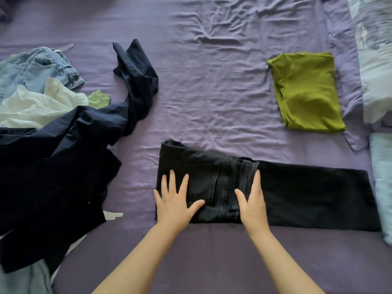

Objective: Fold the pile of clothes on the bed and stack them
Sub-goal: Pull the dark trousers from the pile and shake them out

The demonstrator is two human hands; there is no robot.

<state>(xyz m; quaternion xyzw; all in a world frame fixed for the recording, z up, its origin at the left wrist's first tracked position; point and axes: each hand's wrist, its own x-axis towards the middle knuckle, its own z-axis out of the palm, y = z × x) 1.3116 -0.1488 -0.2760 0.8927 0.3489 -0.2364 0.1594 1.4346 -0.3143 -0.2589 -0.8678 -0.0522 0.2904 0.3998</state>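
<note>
Both the left hand [177,198] and right hand [252,200] press flat, fingers straight, on the black jeans [212,183] at lower centre; the unfolded leg could drag crooked, skewing the fold.

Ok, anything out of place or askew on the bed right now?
Nothing damaged. The black jeans are only part-folded, legs trailing right. The olive top lies folded but skewed. The pile on the left is unfolded.
</note>
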